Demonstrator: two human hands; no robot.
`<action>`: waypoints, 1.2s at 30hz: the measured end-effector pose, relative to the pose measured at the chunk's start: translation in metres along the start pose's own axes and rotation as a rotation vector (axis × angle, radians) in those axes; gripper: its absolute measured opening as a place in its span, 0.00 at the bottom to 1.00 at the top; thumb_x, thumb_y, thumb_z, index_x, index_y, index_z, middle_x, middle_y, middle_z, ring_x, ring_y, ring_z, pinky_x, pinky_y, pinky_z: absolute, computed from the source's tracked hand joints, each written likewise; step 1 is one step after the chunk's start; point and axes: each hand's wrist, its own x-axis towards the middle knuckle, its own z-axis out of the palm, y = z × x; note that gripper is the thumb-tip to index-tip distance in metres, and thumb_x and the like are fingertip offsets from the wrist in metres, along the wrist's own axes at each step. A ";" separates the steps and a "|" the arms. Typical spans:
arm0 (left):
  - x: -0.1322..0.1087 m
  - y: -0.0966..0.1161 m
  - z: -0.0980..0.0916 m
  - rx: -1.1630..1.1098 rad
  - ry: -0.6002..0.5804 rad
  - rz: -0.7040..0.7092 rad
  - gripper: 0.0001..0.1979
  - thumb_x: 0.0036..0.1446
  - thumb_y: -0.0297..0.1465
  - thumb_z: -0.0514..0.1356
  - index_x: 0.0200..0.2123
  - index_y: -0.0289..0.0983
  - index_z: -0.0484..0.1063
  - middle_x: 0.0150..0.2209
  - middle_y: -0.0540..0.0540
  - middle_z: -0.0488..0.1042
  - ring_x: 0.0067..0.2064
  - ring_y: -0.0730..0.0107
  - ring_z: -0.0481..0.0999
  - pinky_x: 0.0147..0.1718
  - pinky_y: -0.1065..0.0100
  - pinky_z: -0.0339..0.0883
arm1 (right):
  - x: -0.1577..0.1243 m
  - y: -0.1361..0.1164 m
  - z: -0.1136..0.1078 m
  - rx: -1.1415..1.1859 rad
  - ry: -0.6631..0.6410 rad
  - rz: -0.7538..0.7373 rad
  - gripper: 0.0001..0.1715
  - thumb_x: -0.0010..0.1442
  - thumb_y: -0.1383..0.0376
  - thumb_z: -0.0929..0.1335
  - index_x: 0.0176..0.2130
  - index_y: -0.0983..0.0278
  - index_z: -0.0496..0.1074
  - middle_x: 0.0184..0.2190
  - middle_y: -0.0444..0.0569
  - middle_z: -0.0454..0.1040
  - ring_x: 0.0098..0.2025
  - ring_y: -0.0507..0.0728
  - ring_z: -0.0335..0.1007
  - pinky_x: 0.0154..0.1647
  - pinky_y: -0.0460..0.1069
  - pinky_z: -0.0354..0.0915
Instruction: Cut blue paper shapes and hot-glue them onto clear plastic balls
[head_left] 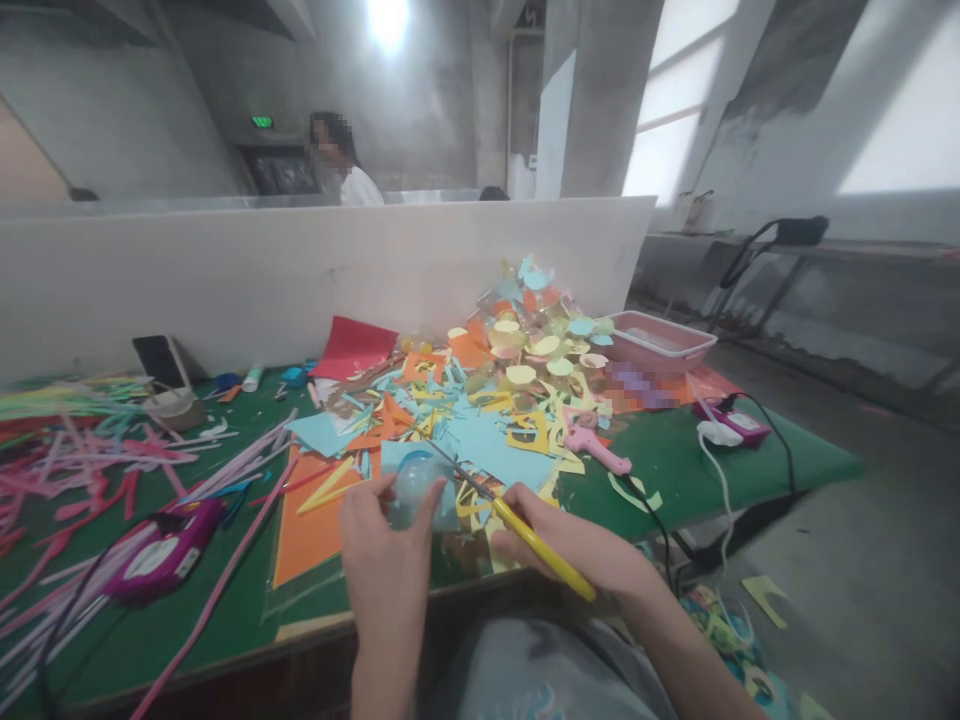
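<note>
My left hand [386, 540] is closed around a clear, rounded plastic piece [420, 484], thumb on its near right side and fingers on its left. Light blue paper [446, 508] shows at the piece; whether the hand pinches it too is hard to see. My right hand [551, 540] grips yellow-handled scissors [544, 545]. Their blades point up and left, just right of the plastic piece. Cut paper scraps in blue, yellow and orange lie beyond both hands, with an orange sheet [311, 530] to the left.
A heap of paper discs and clear balls [540, 330] rises before the white partition [300, 280]. A pink glue gun [596, 450], pink basket [660, 345], purple power boxes [169, 550] and pink strips [75, 480] lie around. Beyond the partition is a person [360, 185].
</note>
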 end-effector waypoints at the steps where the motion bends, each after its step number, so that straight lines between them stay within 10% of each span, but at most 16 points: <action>1: 0.000 0.000 0.000 -0.010 -0.010 -0.001 0.28 0.52 0.58 0.56 0.38 0.37 0.66 0.31 0.48 0.64 0.35 0.61 0.67 0.36 0.60 0.64 | 0.001 0.001 0.001 0.014 0.000 -0.006 0.22 0.61 0.49 0.65 0.44 0.63 0.60 0.30 0.43 0.66 0.30 0.53 0.59 0.33 0.49 0.57; 36: 0.000 -0.003 0.003 -0.002 -0.001 0.060 0.26 0.55 0.55 0.56 0.40 0.37 0.66 0.32 0.47 0.66 0.35 0.62 0.67 0.38 0.60 0.64 | 0.017 0.015 0.012 0.123 0.081 -0.099 0.19 0.60 0.49 0.66 0.39 0.63 0.65 0.32 0.43 0.71 0.31 0.53 0.63 0.33 0.47 0.59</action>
